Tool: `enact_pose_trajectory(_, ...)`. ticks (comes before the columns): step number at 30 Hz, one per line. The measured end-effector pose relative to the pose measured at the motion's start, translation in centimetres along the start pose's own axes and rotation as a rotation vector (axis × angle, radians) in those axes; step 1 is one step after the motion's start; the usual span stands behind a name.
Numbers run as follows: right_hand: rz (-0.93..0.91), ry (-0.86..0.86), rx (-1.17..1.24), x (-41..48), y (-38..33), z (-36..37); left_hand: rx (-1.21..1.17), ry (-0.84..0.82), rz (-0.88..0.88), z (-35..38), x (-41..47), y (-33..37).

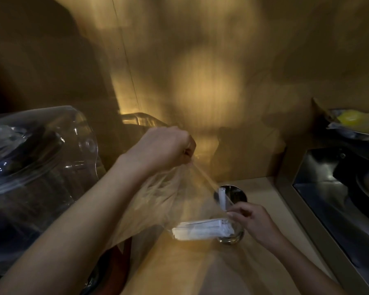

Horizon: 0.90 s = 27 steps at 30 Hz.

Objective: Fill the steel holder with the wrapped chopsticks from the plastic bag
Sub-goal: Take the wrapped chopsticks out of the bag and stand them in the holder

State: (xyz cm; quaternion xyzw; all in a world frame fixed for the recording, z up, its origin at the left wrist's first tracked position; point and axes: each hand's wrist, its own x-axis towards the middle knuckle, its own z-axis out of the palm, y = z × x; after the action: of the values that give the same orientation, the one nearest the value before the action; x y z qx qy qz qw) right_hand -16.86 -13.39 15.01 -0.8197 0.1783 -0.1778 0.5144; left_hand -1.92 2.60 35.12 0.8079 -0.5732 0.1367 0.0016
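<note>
left hand (162, 149) fisted on the thin clear plastic bag (158, 199) above the round steel holder (232, 194), right hand (250, 218) pinching its mouth — light, slippery white paper-wrapped chopsticks (200, 229) likely best gripped mid-bundle.

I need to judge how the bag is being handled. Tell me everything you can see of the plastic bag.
The plastic bag is thin, clear and crinkled, pulled taut and slanting down over the wooden counter. The left hand grips its upper edge in a fist and lifts it; the right hand pinches its lower end beside the steel holder. A bundle of white wrapped chopsticks lies in its lower part.
</note>
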Motion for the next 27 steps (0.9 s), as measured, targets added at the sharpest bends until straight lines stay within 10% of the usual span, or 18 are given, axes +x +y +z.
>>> enact_pose_trajectory(9,0.003,0.123,-0.034,-1.3,1.3,-0.8,-0.173,-0.077,-0.096,0.6,-1.3,-2.6)
enact_pose_trajectory(21,-0.153,0.146,-0.651,-1.3,1.7,-0.9,-0.053,-0.393,-0.293,10.6,-5.6,-5.0)
enact_pose_trajectory(27,-0.155,0.064,-0.407,-1.7,1.7,-1.0,-0.048,-0.158,-0.282,10.8,-7.1,-5.8)
